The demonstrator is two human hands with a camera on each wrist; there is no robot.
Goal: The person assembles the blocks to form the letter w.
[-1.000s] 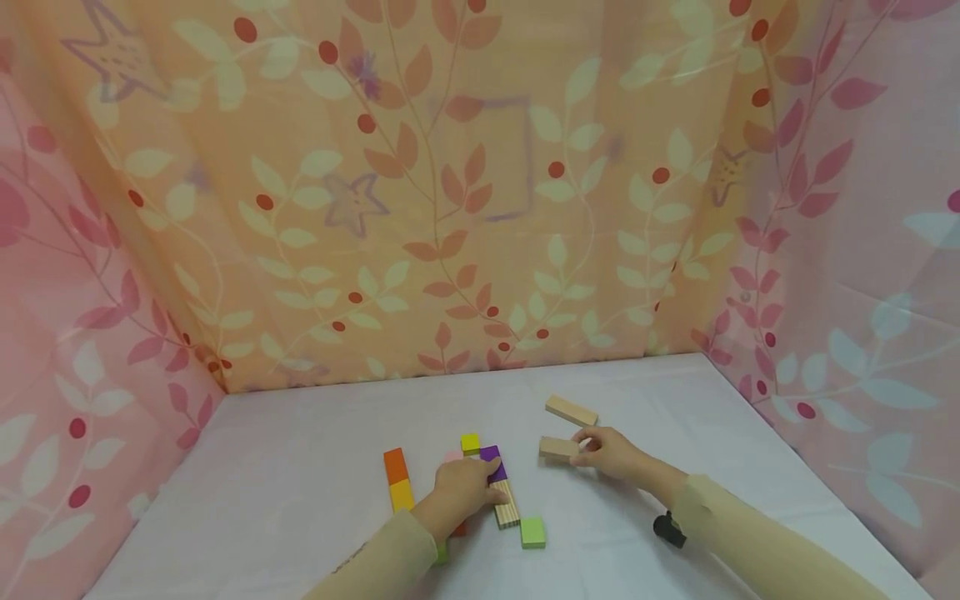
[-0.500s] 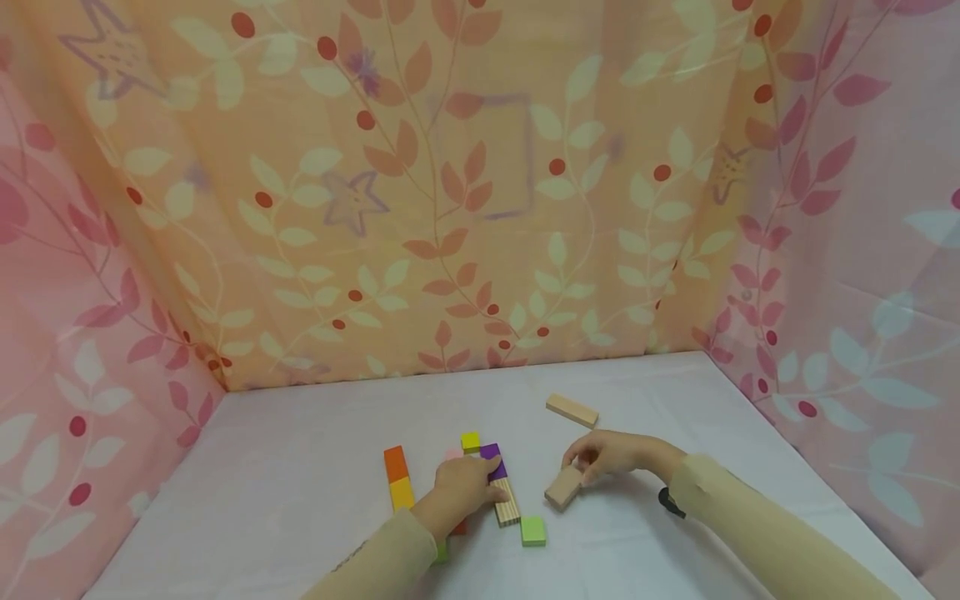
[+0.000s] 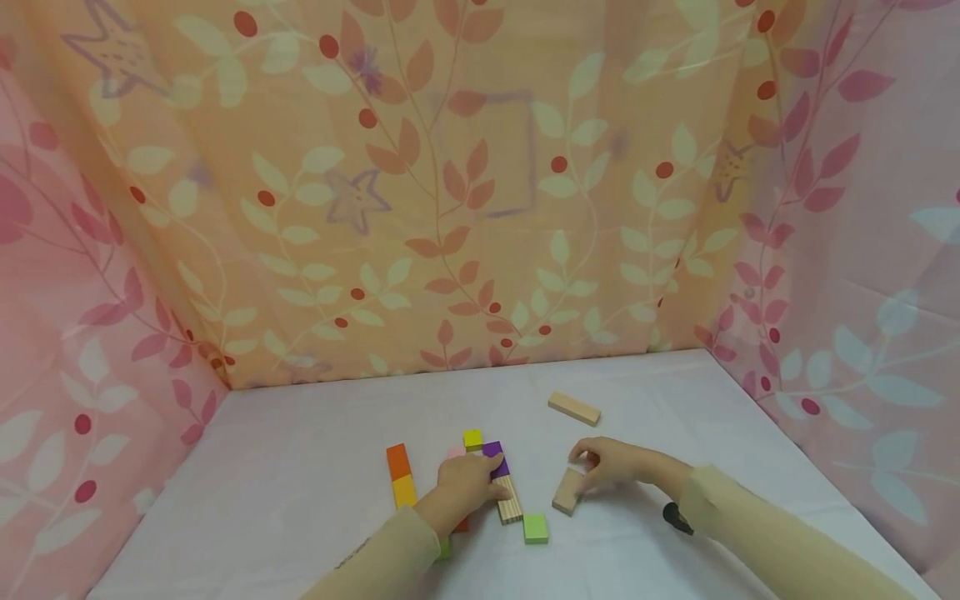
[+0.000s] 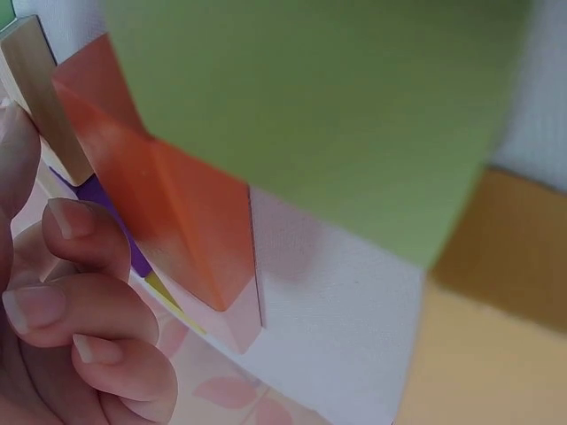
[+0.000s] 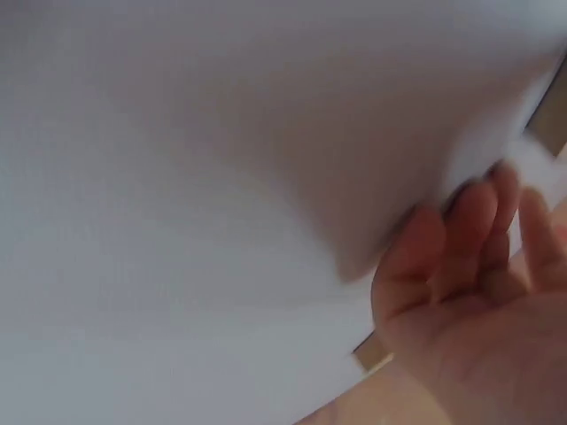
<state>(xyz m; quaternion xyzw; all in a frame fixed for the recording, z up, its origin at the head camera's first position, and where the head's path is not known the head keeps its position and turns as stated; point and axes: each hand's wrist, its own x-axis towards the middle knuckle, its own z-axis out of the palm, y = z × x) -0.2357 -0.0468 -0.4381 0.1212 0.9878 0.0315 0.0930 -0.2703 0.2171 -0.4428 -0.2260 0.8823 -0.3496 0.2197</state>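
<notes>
In the head view my left hand (image 3: 467, 490) rests over the row of blocks, its index finger on the purple block (image 3: 496, 462) and its thumb at the striped wooden block (image 3: 509, 502). The left wrist view shows its other fingers loosely curled, near the orange-red block (image 4: 168, 195). My right hand (image 3: 617, 462) is relaxed just above the white table, with its thumb at the edge of a plain wooden block (image 3: 567, 492) that lies flat. In the right wrist view, its fingers (image 5: 474, 221) hold nothing. A light green block (image 3: 536, 529) sits between both hands.
Another plain wooden block (image 3: 574, 408) lies farther back. Left of the left hand stand an orange block (image 3: 398, 462) and an amber block (image 3: 404, 491) in line. A yellow block (image 3: 472, 439) sits behind the left hand. Floral curtains (image 3: 480, 192) enclose the white table (image 3: 300, 467).
My right hand has turned the nearer plain wooden block from crosswise to lengthwise, brought it closer and let it go flat on the table. The left hand has stayed in place.
</notes>
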